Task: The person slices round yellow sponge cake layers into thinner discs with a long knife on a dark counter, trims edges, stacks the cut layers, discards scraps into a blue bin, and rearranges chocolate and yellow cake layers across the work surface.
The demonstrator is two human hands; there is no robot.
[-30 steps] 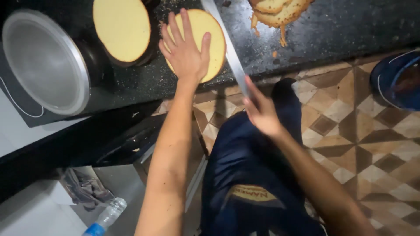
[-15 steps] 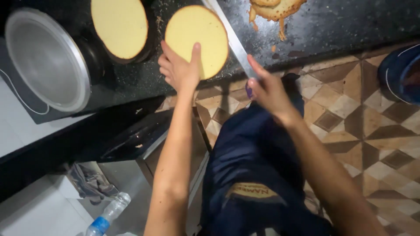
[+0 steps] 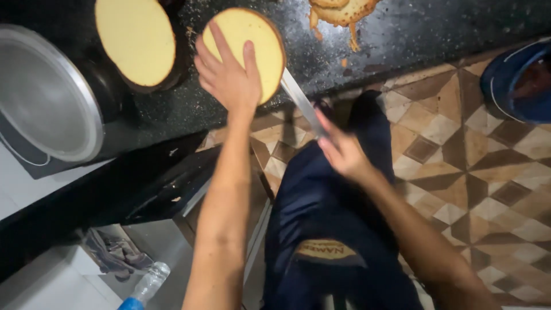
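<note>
A round yellow sponge cake (image 3: 259, 40) lies on the dark speckled counter (image 3: 413, 34). My left hand (image 3: 227, 77) rests flat on its top, fingers spread. My right hand (image 3: 341, 149) grips the handle of a long knife (image 3: 298, 100), whose blade runs up into the side of the cake beneath my left hand. A second round yellow cake layer (image 3: 135, 40) sits on a dark pan to the left.
A silver round cake tin (image 3: 46, 109) stands at the left of the counter. Cake trimmings (image 3: 341, 11) lie at the top. Below are a patterned tile floor (image 3: 459, 149), a blue tub (image 3: 519, 80) at right, and a plastic bottle (image 3: 143, 284) beside a crumpled cloth on a lower surface.
My left hand slid from the cake's near edge back onto its top. The knife and my right hand moved lower, and the blade now enters the cake's side.
</note>
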